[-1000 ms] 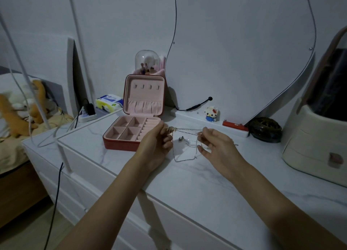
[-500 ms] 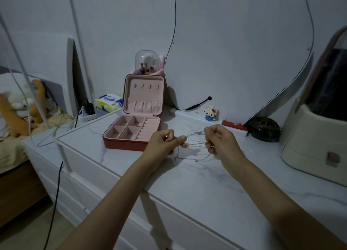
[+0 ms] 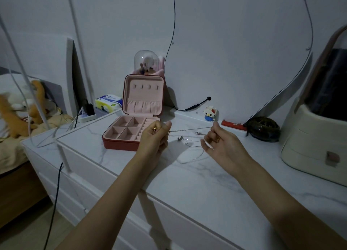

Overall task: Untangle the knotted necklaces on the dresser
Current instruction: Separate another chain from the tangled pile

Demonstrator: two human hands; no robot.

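Head view: the left hand and the right hand each pinch an end of the tangled necklaces, stretched between them above the marble surface, just right of the open jewelry box.

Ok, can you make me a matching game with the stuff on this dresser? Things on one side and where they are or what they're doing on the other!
Things:
1. jewelry box
2. necklaces
3. toy figure
4. dark round dish

Places or states:
A. stretched between the left hand and right hand
B. standing by the wall, behind the hands
C. lid up, pink compartments showing
D. beside the cream organizer, far right

Pairs: 1-C, 2-A, 3-B, 4-D
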